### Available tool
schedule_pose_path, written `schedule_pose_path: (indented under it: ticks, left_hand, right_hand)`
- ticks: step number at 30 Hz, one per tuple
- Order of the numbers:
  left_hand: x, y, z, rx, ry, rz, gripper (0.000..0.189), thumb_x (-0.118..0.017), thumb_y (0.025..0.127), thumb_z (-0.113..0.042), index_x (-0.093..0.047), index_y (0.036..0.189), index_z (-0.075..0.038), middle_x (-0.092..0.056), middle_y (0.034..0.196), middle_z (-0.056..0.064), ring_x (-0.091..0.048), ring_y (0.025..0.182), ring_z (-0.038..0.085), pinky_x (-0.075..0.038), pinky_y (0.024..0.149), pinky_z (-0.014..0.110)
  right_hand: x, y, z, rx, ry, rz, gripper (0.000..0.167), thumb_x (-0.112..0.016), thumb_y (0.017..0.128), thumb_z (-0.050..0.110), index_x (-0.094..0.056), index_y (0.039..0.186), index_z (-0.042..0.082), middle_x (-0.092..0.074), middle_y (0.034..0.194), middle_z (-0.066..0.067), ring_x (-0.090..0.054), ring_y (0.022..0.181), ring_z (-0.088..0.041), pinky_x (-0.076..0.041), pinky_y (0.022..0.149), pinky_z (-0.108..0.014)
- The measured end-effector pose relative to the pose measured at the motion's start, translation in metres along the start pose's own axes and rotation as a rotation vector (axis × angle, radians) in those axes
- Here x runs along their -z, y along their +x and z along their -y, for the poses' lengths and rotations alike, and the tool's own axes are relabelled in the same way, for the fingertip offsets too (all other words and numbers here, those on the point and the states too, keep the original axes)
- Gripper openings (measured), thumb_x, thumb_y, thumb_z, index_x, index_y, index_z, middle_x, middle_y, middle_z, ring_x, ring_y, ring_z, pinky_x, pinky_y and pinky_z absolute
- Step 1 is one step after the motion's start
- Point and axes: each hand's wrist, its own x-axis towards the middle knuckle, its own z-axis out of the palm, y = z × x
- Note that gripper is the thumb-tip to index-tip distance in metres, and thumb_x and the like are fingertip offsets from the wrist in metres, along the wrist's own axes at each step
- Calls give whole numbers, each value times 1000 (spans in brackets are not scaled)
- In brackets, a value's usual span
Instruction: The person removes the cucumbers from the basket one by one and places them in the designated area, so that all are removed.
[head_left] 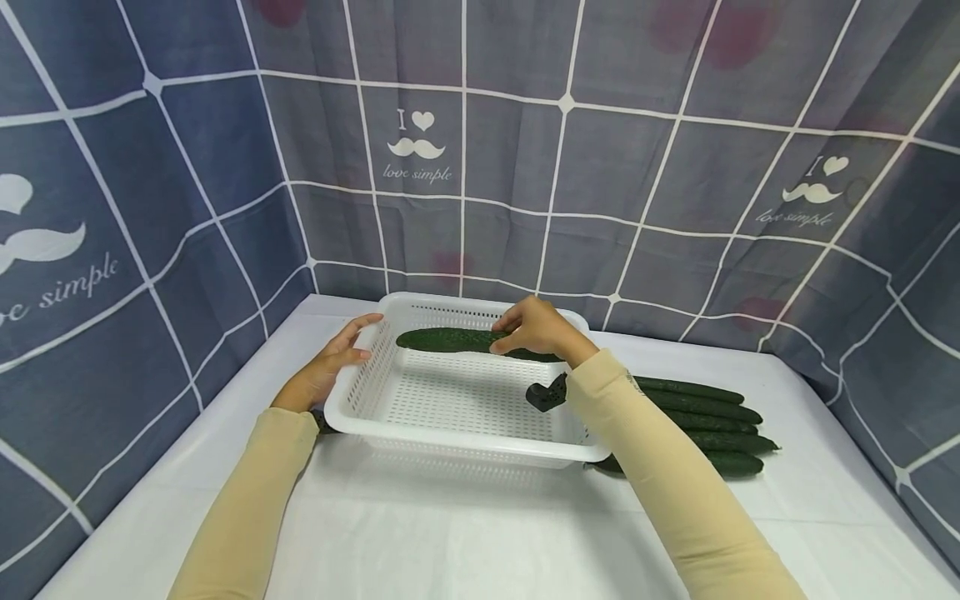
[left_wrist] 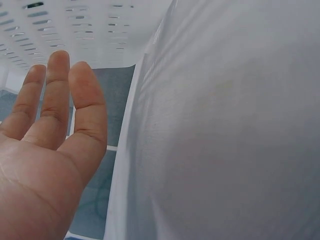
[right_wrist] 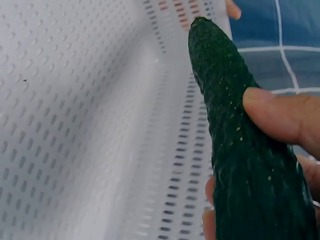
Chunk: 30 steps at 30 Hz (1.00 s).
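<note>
In the head view my right hand [head_left: 536, 329] grips a dark green cucumber [head_left: 450, 339] near its middle, holding it lengthwise over the far side of a white perforated basket [head_left: 465, 446]. The right wrist view shows the thumb [right_wrist: 280, 115] on one side of the bumpy cucumber [right_wrist: 225, 95], with other fingertips showing at its far side. My left hand [head_left: 330, 367] stands at the basket's left end, fingers extended along the outside of the rim. In the left wrist view the left hand's fingers [left_wrist: 55, 100] are straight and spread below the perforated wall [left_wrist: 80, 30].
Several more cucumbers [head_left: 712, 417] lie side by side on the white tabletop [head_left: 450, 533] right of the basket, partly behind my right forearm. Dark checked curtains [head_left: 517, 167] enclose the table at the back and sides. A black wrist strap piece [head_left: 546, 393] hangs under the right wrist.
</note>
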Motion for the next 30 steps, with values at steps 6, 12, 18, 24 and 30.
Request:
schedule_pose_path:
  ticks: [6, 12, 18, 24, 30]
  left_hand:
    - [0, 0, -1, 3, 3, 8, 62, -56, 96, -15, -43, 154, -36, -43, 142, 3, -59, 116, 20, -59, 89, 41]
    - [-1, -1, -2, 11, 9, 1, 63, -55, 96, -15, -43, 152, -38, -43, 142, 3, -56, 118, 22, -57, 91, 44]
    - [-3, -1, -3, 8, 14, 0, 62, -55, 95, -16, -45, 151, -40, -45, 141, 3, -56, 118, 21, -58, 90, 43]
    - [-2, -1, -3, -5, 7, 5, 62, -55, 96, -15, -45, 152, -37, -47, 139, 3, -59, 114, 18, -59, 88, 40]
    - [0, 0, 0, -15, -34, 24, 61, -55, 97, -12, -44, 153, -34, -49, 137, 3, -62, 110, 16, -60, 86, 35]
  right_hand:
    - [5, -10, 10, 55, -61, -27, 34, -90, 88, 13, -81, 119, 2, -78, 122, -13, -71, 118, -31, -57, 98, -47]
    - [10, -20, 17, 93, -82, -48, 36, -91, 87, 13, -82, 120, 2, -79, 120, -11, -72, 114, -31, -58, 96, -47]
    - [17, -29, 17, 123, -61, -84, 38, -92, 85, 12, -82, 120, 2, -80, 118, -10, -73, 112, -30, -57, 98, -46]
    - [22, -40, 15, 129, -17, -116, 38, -92, 84, 10, -81, 119, 2, -80, 119, -11, -73, 114, -32, -57, 100, -48]
    - [27, -52, 10, 99, -18, -149, 38, -93, 84, 13, -82, 120, 5, -80, 119, -9, -72, 115, -31, -56, 99, -49]
